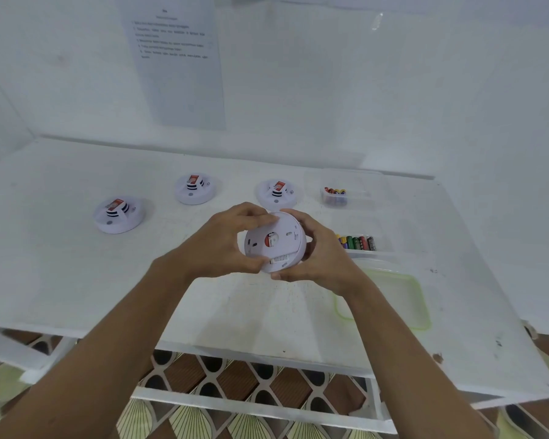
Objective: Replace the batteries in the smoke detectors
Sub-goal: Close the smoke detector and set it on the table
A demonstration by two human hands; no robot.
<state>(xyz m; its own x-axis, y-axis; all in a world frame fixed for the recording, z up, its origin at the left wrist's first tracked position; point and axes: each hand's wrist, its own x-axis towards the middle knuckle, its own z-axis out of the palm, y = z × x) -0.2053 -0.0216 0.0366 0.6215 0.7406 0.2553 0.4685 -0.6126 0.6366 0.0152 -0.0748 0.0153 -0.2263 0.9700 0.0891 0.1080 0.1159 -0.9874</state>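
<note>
I hold a round white smoke detector [274,242] above the table, its back plate turned towards me, a red label showing through the middle hole. My left hand [225,245] grips its left rim, fingers curled over the top and thumb under it. My right hand [317,251] grips the right rim from behind. Three more white smoke detectors stand face up on the table: one at the left [119,215], one at the middle back [195,189], one just behind my hands [276,193]. A clear box [366,245] to the right holds several batteries [357,242].
A second clear box [351,193] at the back right holds a few batteries [335,194]. A clear lid with a green rim [415,299] lies at the right front. A printed sheet [178,58] hangs on the back wall. The white table [61,280] ends near me; patterned floor below.
</note>
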